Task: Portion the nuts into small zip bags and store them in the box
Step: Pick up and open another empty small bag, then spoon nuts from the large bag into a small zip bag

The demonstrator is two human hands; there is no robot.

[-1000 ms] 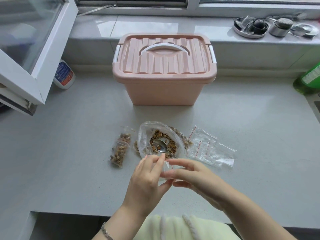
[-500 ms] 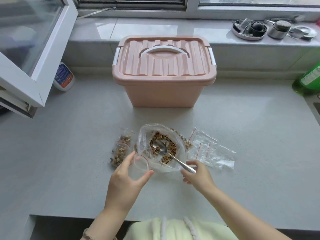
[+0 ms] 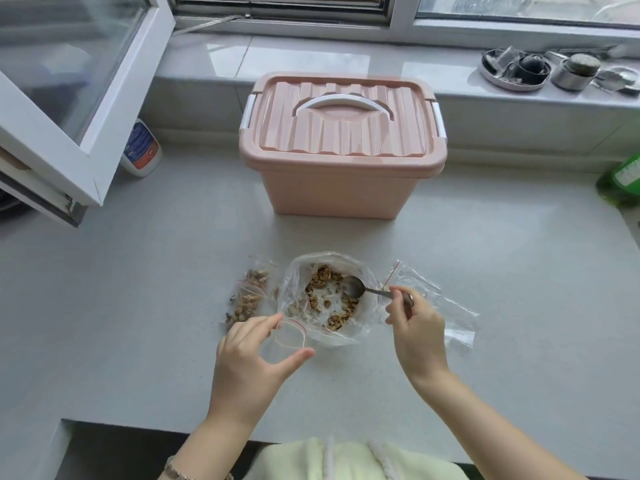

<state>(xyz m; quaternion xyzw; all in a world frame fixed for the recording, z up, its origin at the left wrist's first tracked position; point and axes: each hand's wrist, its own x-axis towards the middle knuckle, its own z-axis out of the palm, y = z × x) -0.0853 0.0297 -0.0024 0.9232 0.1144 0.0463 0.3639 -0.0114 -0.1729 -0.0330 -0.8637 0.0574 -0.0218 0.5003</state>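
A large clear bag of nuts (image 3: 329, 299) lies open on the grey counter (image 3: 485, 306). My left hand (image 3: 252, 355) holds a small empty zip bag (image 3: 291, 336) with its mouth spread between thumb and fingers, just in front of the big bag. My right hand (image 3: 415, 323) grips the handle of a metal spoon (image 3: 356, 287); its bowl sits among the nuts. Filled small zip bags (image 3: 249, 296) lie left of the big bag. Empty zip bags (image 3: 436, 299) lie on the right, partly under my right hand. The pink storage box (image 3: 341, 143) stands behind, lid shut.
An open window sash (image 3: 69, 98) juts over the counter at the left, with a white bottle (image 3: 142, 150) below it. A green bottle (image 3: 620, 181) stands at the right edge. Metal dishes (image 3: 540, 69) sit on the sill. The counter's front edge is close to my body.
My hands parted from a shared hold on the small bag. The left hand moved left and now holds it open alone. The right hand took the spoon handle and shifted the bowl rightward in the nuts.
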